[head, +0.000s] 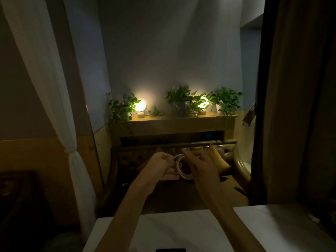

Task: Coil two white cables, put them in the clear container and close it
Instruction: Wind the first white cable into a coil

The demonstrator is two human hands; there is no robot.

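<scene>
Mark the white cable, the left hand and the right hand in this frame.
white cable [184, 176], head view, lower arc of the coil.
left hand [161, 166], head view, back of the hand.
right hand [203, 166], head view, back of the hand.

The coiled cable [186, 176] is white, as are the table top [181, 228] and the sheer curtain [45, 79] at the left. The wall [172, 51] is blue-grey, and the heavy curtain [291, 106] at the right is dark brown. The plants [225, 100] are green, the globe lamps [140, 105] glow warm yellow, and the tufted sofa [227, 151] is brown.
</scene>
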